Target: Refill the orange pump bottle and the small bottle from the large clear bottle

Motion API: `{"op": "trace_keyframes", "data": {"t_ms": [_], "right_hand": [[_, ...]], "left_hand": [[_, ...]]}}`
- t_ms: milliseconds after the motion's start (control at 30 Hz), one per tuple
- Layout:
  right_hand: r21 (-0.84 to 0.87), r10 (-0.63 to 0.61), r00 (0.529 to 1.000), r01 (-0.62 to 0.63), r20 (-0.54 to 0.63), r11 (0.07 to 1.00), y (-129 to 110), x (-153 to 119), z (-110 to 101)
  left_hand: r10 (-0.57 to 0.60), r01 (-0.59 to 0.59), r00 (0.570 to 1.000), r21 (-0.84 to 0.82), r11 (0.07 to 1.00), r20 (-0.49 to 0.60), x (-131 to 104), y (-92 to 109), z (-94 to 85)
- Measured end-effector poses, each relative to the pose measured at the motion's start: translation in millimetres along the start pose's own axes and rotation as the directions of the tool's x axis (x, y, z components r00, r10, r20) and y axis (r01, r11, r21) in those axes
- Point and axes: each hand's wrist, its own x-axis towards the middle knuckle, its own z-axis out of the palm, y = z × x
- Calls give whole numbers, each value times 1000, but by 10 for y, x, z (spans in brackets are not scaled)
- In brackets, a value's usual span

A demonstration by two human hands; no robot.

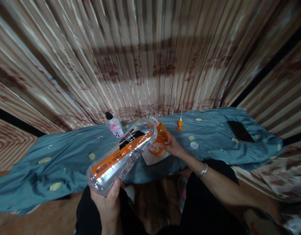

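Observation:
A large clear plastic bottle with an orange and silver label is tilted, its neck pointing up and to the right. My left hand is wrapped round its base end. The bottle's mouth meets the top of an orange translucent bottle, which my right hand grips from the right side. Whether liquid passes between them I cannot tell. Beneath the orange bottle lies a white sheet or packet with an orange print. An orange pump top with a pale tube stands behind my right hand.
A clear bottle with a black cap and pink label stands at the back left. To the right are a round whitish cap and a dark phone. A teal patterned cloth covers the narrow surface, with striped curtains behind.

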Motion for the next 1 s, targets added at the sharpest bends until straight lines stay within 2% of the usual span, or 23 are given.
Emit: {"op": "trace_keyframes", "data": {"t_ms": [233, 400, 533, 700, 1000], "right_hand": [[-45, 3, 1000, -4, -11, 999, -57, -29, -1], [-50, 8, 1000, -9, -3, 999, -67, -39, 8], [-48, 26, 999, -27, -26, 998, -77, -47, 19], [-50, 2, 1000, -2, 3, 999, -94, -51, 12], [-155, -35, 999, 29, -40, 988, -68, -56, -15]], "left_hand": [[-30, 34, 999, 103, 994, -36, -51, -118, -106], [-75, 82, 995, 101, 991, -66, -92, -161, -154], [-78, 86, 995, 139, 987, -62, -129, -165, -197], [-55, 63, 997, 142, 988, -55, -144, -128, -200], [-57, 64, 996, 115, 991, -67, -168, -140, -213]]}}
